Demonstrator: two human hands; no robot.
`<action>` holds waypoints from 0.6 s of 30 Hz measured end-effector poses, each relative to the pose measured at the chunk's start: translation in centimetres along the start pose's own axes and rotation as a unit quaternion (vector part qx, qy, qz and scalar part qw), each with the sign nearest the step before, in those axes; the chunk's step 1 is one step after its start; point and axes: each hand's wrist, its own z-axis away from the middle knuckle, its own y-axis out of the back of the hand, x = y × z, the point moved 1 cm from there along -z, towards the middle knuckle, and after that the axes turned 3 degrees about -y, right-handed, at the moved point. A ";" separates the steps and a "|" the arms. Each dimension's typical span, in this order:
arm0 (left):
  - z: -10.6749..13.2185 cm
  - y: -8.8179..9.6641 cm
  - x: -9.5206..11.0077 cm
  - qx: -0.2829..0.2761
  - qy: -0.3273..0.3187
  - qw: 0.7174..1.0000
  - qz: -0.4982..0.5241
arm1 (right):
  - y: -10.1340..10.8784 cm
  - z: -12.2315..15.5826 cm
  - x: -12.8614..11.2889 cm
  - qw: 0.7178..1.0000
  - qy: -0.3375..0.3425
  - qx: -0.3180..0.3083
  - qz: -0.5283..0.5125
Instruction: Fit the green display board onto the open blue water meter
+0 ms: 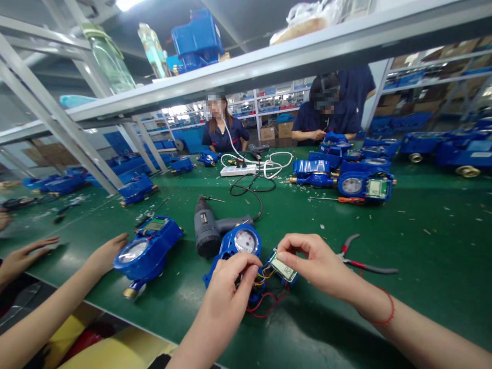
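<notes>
Wires, red and yellow, tie the small green circuit board [283, 268] pinched in the right hand [321, 266] to the blue round-dialled water meter [235, 251] gripped just leftward by the left hand [229, 287].

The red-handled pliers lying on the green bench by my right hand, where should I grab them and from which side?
Probably take the pliers by the two red handles, coming from above on the right. The handles splay toward the right over bare green table, while the jaw end points left and sits just behind the right hand, so that end is crowded.
</notes>
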 end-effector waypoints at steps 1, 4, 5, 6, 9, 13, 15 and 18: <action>0.0 -0.1 0.0 0.008 -0.009 1.000 0.001 | 0.0 0.0 0.1 1.000 -0.006 -0.001 -0.010; 0.2 -0.2 0.1 0.029 -0.025 0.999 -0.003 | -0.1 -0.1 0.5 0.999 -0.024 -0.004 -0.046; 0.2 -0.2 0.2 0.032 -0.023 0.999 -0.004 | -0.1 -0.1 0.5 0.998 -0.032 -0.005 -0.060; 0.3 -0.2 0.2 0.034 -0.018 0.999 -0.003 | -0.1 -0.1 0.6 0.996 -0.040 -0.005 -0.074; 0.2 -0.2 0.4 0.040 0.007 0.999 0.011 | -0.1 -0.3 0.6 0.991 -0.069 -0.002 -0.112; 0.0 -0.3 0.4 0.056 0.016 0.997 0.050 | -0.3 -0.4 0.7 0.983 -0.103 0.008 -0.151; -0.1 -0.4 0.4 0.065 0.015 0.996 0.059 | -0.4 -0.4 0.9 0.979 -0.118 0.014 -0.166; -0.1 -0.4 0.5 0.075 0.015 0.996 0.053 | -0.5 -0.4 1.1 0.973 -0.136 0.013 -0.185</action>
